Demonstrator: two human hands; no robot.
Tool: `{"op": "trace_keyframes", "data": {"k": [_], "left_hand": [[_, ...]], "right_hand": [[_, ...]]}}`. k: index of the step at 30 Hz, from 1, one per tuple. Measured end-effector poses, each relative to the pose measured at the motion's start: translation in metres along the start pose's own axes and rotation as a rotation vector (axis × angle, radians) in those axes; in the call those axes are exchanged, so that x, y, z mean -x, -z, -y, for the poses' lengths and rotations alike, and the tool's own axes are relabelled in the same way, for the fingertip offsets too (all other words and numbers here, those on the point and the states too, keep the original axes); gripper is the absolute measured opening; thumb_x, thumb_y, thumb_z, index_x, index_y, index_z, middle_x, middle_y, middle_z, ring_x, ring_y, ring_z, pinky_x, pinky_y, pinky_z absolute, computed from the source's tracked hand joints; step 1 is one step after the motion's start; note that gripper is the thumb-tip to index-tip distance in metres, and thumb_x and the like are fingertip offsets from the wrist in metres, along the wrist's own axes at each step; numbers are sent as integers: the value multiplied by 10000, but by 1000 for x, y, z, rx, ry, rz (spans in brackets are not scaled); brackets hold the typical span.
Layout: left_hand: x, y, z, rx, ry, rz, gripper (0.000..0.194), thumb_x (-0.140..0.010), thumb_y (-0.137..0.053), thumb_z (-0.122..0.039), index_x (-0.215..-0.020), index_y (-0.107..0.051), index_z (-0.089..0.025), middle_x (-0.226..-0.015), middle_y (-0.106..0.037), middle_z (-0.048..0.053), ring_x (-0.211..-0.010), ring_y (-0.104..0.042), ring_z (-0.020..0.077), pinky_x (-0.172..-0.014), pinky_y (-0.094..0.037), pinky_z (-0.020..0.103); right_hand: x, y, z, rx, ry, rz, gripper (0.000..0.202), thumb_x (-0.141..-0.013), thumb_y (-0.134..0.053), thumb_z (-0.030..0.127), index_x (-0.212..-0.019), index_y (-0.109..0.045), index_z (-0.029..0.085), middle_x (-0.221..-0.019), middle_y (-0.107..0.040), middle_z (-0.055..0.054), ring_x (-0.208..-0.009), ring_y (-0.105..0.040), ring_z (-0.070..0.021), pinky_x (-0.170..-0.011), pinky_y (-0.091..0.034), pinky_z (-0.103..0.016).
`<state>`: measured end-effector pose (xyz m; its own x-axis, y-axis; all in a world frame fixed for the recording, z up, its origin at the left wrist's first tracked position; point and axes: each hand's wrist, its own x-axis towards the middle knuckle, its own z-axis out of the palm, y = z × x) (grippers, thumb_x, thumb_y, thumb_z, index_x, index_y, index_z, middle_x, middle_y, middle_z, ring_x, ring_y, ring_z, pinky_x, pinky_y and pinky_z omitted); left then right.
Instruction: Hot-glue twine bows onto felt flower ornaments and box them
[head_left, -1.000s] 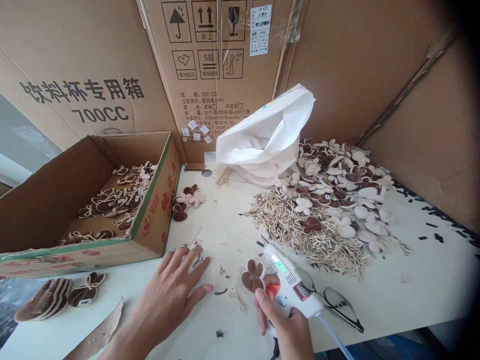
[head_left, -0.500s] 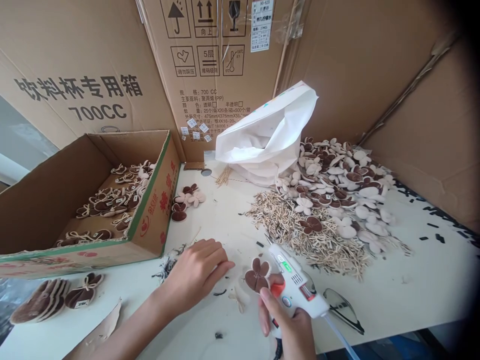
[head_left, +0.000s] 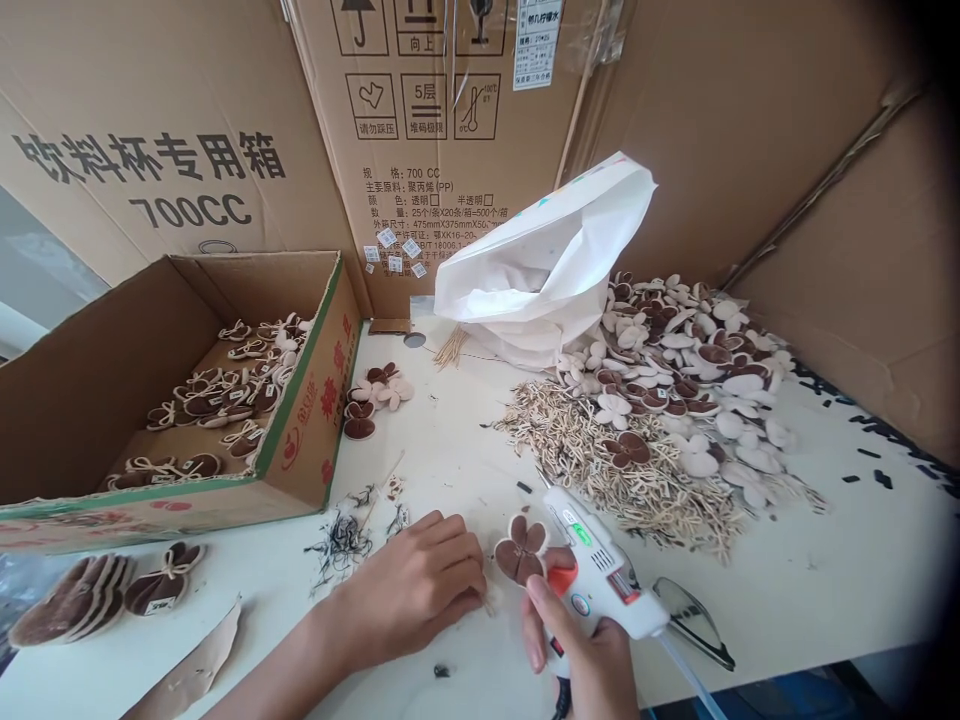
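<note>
My right hand point(head_left: 574, 640) is wrapped round a white hot glue gun point(head_left: 600, 560) with a green display. Its thumb and a finger also pinch a brown four-petal plush flower point(head_left: 521, 550) with a pale edge, brown side up, beside the gun's orange trigger. My left hand point(head_left: 431, 575) rests low over the table, fingers curled together at a small cream cord bow point(head_left: 490, 600). The fingers cover most of the bow; only a bit shows at their tips. Black thread scraps point(head_left: 341, 545) lie beyond the left wrist.
An open carton point(head_left: 300, 400) with bow-tied pieces stands left; stacked brown pieces point(head_left: 71, 600) lie before it. At right are a heap of cord bows point(head_left: 622, 480), a pile of plush flowers point(head_left: 697, 350) and eyeglasses point(head_left: 694, 620). A white bag point(head_left: 540, 290) stands behind.
My left hand has moved right and slightly down, onto the cord bow that lay in plain sight before. My right hand still holds the glue gun and flower, with little movement.
</note>
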<state>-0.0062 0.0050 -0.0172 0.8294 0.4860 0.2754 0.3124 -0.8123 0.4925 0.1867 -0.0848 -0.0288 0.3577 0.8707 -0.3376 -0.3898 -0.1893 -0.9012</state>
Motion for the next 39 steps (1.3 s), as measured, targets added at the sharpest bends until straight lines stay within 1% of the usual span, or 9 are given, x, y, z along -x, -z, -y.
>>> {"op": "trace_keyframes", "data": {"k": [5, 11, 16, 18, 22, 27, 31, 34, 39], "left_hand": [[2, 5, -1, 61, 33, -26, 106, -1081, -554, -118, -1040, -616, -194, -941, -724, 63, -865, -612, 232, -776, -421, 357], [1, 17, -12, 476, 191, -164, 128, -1025, -655, -108, -1086, -675, -219, -968, -734, 29, -870, -683, 160, -783, -508, 259], [-1, 20, -21, 662, 281, -189, 202, -971, -691, -66, -1090, -722, -226, -998, -748, 24, -887, -694, 152, -838, -538, 260], [-1, 18, -22, 684, 305, -202, 218, -959, -712, -64, -1100, -737, -229, -1001, -753, 24, -889, -696, 155, -842, -541, 264], [-1, 14, -20, 687, 361, -237, 129, -1035, -720, -150, -1111, -784, -234, -1007, -785, 40, -912, -722, 164, -857, -544, 274], [-2, 7, -15, 679, 304, -323, 95, -1047, -768, -229, -1105, -843, -231, -967, -788, 63, -900, -722, 174, -834, -551, 279], [-2, 3, -15, 736, 282, -360, 108, -1009, -820, -218, -1111, -855, -225, -973, -792, 65, -868, -740, 164, -824, -575, 269], [-3, 2, -17, 780, 319, -353, 43, -984, -848, -222, -1022, -835, -205, -938, -810, 56, -841, -749, 163, -813, -580, 266], [-3, 4, -20, 805, 340, -325, 31, -1003, -825, -229, -987, -823, -202, -958, -825, 67, -864, -765, 181, -826, -589, 286]], "right_hand": [[-1, 2, 0, 21, -15, 19, 412, -846, -933, 548, -814, -677, 227, -427, -512, 72, -432, -411, -126, -525, -374, -295], [-4, 4, -2, -2, -57, 25, 482, -787, -949, 628, -827, -679, 230, -411, -488, 63, -397, -390, -143, -396, -246, -285], [-4, 6, -5, -10, -76, 23, 478, -786, -963, 603, -846, -648, 249, -420, -485, 71, -392, -407, -149, -385, -231, -289], [-4, 7, -5, -1, -95, 37, 482, -793, -955, 611, -844, -631, 258, -423, -495, 68, -394, -410, -153, -391, -227, -294], [-3, 8, -6, 14, -101, 58, 483, -810, -937, 627, -864, -626, 261, -429, -524, 67, -413, -436, -157, -440, -283, -301], [-3, 7, -9, -7, -39, 72, 443, -844, -937, 560, -856, -614, 256, -452, -568, 80, -437, -491, -141, -582, -420, -313], [-3, 8, -8, 2, -36, 97, 434, -861, -923, 560, -904, -619, 254, -487, -594, 84, -441, -496, -135, -585, -398, -302], [-2, 10, -8, 23, -45, 120, 413, -877, -902, 566, -921, -631, 257, -517, -613, 66, -482, -513, -157, -609, -413, -321], [-3, 11, -10, 56, -61, 132, 383, -860, -905, 554, -954, -697, 247, -491, -556, 75, -491, -490, -174, -627, -432, -340]]}}
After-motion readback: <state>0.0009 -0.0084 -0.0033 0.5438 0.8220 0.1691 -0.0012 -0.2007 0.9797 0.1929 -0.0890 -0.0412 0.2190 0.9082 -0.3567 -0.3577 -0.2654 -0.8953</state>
